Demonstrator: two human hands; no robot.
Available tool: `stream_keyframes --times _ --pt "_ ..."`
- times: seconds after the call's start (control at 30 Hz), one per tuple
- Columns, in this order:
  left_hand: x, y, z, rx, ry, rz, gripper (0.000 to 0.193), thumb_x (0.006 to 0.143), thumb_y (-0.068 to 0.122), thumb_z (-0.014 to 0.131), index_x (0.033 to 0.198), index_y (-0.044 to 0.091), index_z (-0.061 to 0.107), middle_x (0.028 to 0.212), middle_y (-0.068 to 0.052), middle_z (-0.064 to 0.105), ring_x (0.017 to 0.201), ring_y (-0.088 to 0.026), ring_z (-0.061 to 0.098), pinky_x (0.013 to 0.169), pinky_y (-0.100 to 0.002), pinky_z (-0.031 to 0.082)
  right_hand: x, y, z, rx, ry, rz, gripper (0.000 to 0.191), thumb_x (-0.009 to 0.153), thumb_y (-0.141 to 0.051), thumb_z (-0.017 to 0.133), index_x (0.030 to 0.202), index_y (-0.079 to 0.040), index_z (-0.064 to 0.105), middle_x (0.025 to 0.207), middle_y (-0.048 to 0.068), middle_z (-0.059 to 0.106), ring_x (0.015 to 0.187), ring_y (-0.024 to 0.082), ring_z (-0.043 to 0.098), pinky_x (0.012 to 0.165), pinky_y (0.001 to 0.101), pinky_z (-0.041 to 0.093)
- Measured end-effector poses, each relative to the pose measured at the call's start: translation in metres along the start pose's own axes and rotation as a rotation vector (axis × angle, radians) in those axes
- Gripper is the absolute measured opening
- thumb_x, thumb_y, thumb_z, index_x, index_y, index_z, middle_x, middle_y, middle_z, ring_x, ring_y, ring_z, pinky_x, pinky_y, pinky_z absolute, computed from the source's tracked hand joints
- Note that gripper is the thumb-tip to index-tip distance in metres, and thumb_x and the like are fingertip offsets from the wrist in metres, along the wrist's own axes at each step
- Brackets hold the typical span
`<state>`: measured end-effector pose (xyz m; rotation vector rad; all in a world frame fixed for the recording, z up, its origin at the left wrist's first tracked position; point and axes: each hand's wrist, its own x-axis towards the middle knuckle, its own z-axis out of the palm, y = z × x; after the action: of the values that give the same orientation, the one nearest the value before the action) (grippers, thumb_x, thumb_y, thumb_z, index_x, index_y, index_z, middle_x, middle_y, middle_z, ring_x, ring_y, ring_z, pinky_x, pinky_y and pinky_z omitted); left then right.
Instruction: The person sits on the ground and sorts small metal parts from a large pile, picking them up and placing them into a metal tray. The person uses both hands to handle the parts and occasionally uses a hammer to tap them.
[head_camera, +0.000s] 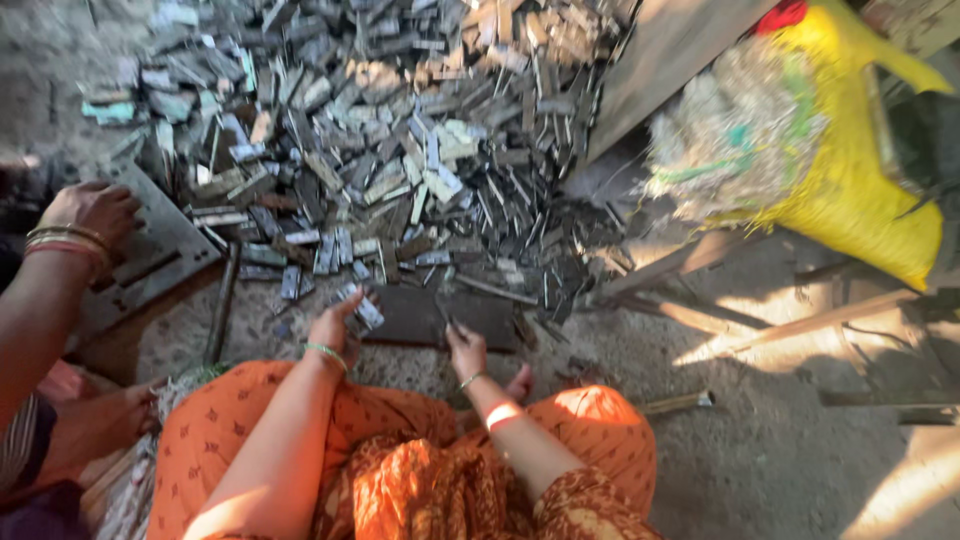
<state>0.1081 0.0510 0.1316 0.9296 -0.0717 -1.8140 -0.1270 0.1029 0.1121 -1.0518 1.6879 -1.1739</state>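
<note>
A few small flat metal strips (360, 308) were held pinched in the fingers of the left hand (333, 325), just above the near edge of the big heap of metal pieces (380, 150). The right hand (466, 350) was closed narrowly on a thin dark piece (452, 325) over the dark flat plate (440, 315). The strips were judged stiff, light singly, probably sharp-edged and slippery, best taken by the long flat faces. At far left, another person's hand (92, 210) rested on a grey slab (150, 250).

Both forearms extend forward over the orange-clad knees. Left hand (333, 325) raised, fingers pinched together. Right hand (466, 350) lower, fingers curled closed. Bangles on both wrists.
</note>
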Motion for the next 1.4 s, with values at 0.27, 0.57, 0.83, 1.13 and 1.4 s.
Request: stream_keyframes --times 0.27,0.57,0.83,1.13,1.4 --pt "-0.037 -0.010 0.008 0.080 -0.024 0.044 0.029 0.089 0.013 0.071 0.116 0.000 0.070 0.108 -0.008 0.076 0.095 -0.020 0.075 0.080 -0.036 0.061 -0.005 -0.002 -0.014 0.580 -0.079 0.344 0.021 0.084 0.004 0.074 0.105 0.005 0.073 0.094 0.010 0.074 0.083 0.022 0.069 0.077 0.0342 0.055" --pt "-0.034 -0.044 0.017 0.165 0.062 -0.042 0.038 0.093 0.025 0.073 0.121 0.000 0.067 0.110 -0.008 0.075 0.097 -0.021 0.071 0.079 -0.034 0.056 -0.005 0.000 -0.030 0.272 0.046 0.453 0.023 0.080 0.005 0.078 0.103 0.006 0.074 0.096 0.011 0.076 0.081 0.022 0.070 0.072 0.0350 0.056" --pt "-0.019 -0.051 0.022 0.439 0.190 -0.144 0.039 0.099 0.034 0.071 0.115 -0.001 0.066 0.100 -0.009 0.071 0.086 -0.025 0.067 0.073 -0.040 0.053 -0.033 -0.024 -0.005 -0.508 -0.362 -0.807 0.024 0.093 -0.018 0.075 0.114 -0.007 0.077 0.126 0.013 0.073 0.116 0.032 0.069 0.098 0.0408 0.056" --pt "0.014 -0.062 0.016 -0.026 -0.272 -0.067 0.029 0.102 0.007 0.060 0.131 0.003 0.062 0.117 -0.006 0.074 0.110 -0.024 0.069 0.096 -0.042 0.058 0.063 -0.043 -0.113 -0.900 -0.471 -0.573 0.036 0.099 -0.031 0.069 0.128 -0.010 0.071 0.141 0.018 0.061 0.128 0.036 0.058 0.108 0.0469 0.046" --pt "0.023 -0.060 0.039 -0.160 -0.381 -0.134 0.042 0.105 0.012 0.059 0.145 0.001 0.057 0.120 -0.015 0.070 0.114 -0.032 0.068 0.100 -0.047 0.058 0.176 0.012 -0.251 -0.971 -0.027 0.043 0.042 0.088 -0.031 0.079 0.124 -0.010 0.073 0.124 0.018 0.071 0.115 0.034 0.068 0.103 0.0418 0.051"
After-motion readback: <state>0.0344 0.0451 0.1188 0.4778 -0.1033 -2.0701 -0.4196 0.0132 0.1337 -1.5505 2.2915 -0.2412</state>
